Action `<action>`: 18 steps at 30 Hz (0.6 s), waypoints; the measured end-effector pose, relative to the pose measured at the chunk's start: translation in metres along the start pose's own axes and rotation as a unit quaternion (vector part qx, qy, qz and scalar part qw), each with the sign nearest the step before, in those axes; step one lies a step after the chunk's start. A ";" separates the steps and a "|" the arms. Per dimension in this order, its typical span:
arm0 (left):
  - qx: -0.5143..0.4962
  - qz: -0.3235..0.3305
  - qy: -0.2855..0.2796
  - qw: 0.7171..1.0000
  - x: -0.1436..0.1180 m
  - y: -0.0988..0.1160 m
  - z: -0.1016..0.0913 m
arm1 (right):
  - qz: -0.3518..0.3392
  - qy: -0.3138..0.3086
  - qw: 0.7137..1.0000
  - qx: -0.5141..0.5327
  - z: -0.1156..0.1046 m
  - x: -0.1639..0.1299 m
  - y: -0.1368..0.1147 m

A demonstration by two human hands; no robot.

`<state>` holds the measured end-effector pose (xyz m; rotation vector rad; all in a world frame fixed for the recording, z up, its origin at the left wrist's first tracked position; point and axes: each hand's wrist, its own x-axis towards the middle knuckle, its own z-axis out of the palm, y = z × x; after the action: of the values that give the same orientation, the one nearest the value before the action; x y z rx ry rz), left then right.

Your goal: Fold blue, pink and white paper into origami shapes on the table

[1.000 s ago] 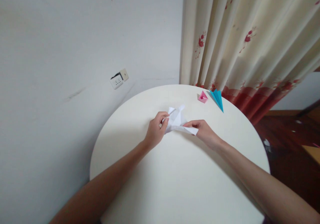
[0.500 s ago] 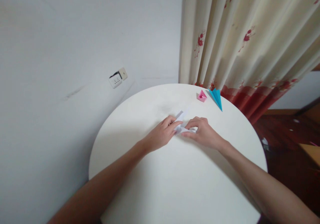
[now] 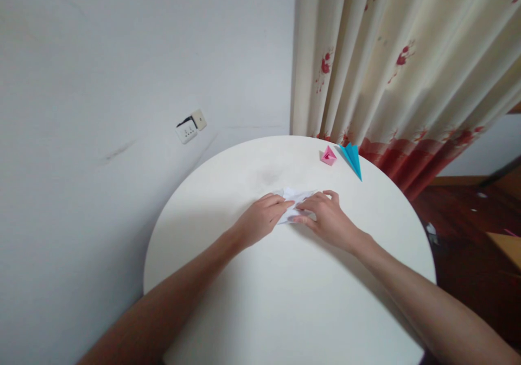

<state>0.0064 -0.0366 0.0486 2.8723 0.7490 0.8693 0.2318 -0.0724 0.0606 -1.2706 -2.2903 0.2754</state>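
A piece of folded white paper (image 3: 290, 196) lies on the white table (image 3: 260, 300), partly covered by both hands. My left hand (image 3: 262, 218) presses its fingers down on the left part of the paper, holding it against the tabletop. From the other side, my right hand (image 3: 325, 216) has its fingertips on the paper's right part, with the thumb at the near edge. The paper looks fairly flat, though its exact folds are hidden under the fingers.
Near the table's far right edge sit a pink folded paper piece (image 3: 328, 155) and a blue paper plane (image 3: 352, 160). Behind them hangs a cream curtain (image 3: 366, 72) with red patterns. A wall socket (image 3: 187, 131) is on the wall at left.
The white paper's raised flaps have come down and it now lies flatter and wider. My right hand's fingers have moved from pinching a flap to pressing on top.
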 end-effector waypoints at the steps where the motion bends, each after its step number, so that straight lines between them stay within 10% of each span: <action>1: 0.011 -0.009 -0.009 1.000 0.000 0.001 -0.001 | 0.008 -0.005 1.000 0.015 0.003 0.001 0.000; 18: -0.077 -0.116 -0.024 0.990 -0.003 -0.001 0.001 | -0.045 0.086 0.995 0.010 0.015 0.002 -0.004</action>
<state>0.0045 -0.0374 0.0466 2.5965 0.9427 0.7876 0.2206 -0.0722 0.0497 -1.1325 -2.1838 0.1507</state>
